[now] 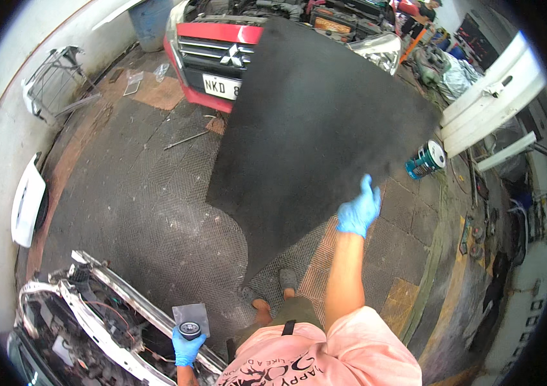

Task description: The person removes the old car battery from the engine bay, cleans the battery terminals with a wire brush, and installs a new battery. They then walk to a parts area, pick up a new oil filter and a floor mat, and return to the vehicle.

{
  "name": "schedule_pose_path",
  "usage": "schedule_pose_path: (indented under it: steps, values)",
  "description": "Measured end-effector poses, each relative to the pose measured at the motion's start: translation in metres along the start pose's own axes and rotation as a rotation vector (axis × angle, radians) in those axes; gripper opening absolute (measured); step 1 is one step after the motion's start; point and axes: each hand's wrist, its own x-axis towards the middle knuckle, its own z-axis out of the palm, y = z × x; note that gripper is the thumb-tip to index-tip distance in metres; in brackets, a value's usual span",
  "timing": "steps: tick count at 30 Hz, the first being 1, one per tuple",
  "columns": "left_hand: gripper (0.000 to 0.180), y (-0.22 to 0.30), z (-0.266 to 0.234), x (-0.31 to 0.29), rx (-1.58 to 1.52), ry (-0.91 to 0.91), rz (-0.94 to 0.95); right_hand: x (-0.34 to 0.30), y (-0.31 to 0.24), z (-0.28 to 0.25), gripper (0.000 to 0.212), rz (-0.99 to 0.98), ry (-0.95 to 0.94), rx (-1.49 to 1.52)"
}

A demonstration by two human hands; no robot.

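Note:
A large matte black panel (312,122) stretches across the middle, wide at the far side and narrowing to a point near my feet, with a curved notch in its left edge. Paler, dusty-looking patches show on its surface. My right hand (359,209), in a blue glove, is at the panel's near right edge, fingers stretched away from me; contact with the panel is hard to make out. Low on the left, my blue-gloved left hand (188,347) grips a small round black container (190,330). A thin grey sheet (198,312) shows just behind the container.
A red car front (217,48) with an exposed engine bay stands beyond the panel. A teal can (425,161) is right of it, beside a white post (492,90). A stripped vehicle front (93,321) lies at lower left. A white bumper piece (27,204) leans by the left wall.

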Motion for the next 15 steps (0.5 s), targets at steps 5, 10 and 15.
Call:
schedule_pose_path:
  steps: [5,10,15]
  values:
    - [0.064,0.014,0.034,-0.038,0.130,0.008,0.043,0.051,-0.002,-0.178,0.054,0.011,0.331,-0.271]
    - [0.063,0.033,0.042,-0.071,0.236,-0.023,0.035,0.075,0.058,-0.440,0.030,0.264,0.473,-0.782]
    - [0.063,0.053,0.069,-0.088,0.318,-0.089,-0.120,0.089,0.045,-0.577,0.028,0.656,0.475,-0.620]
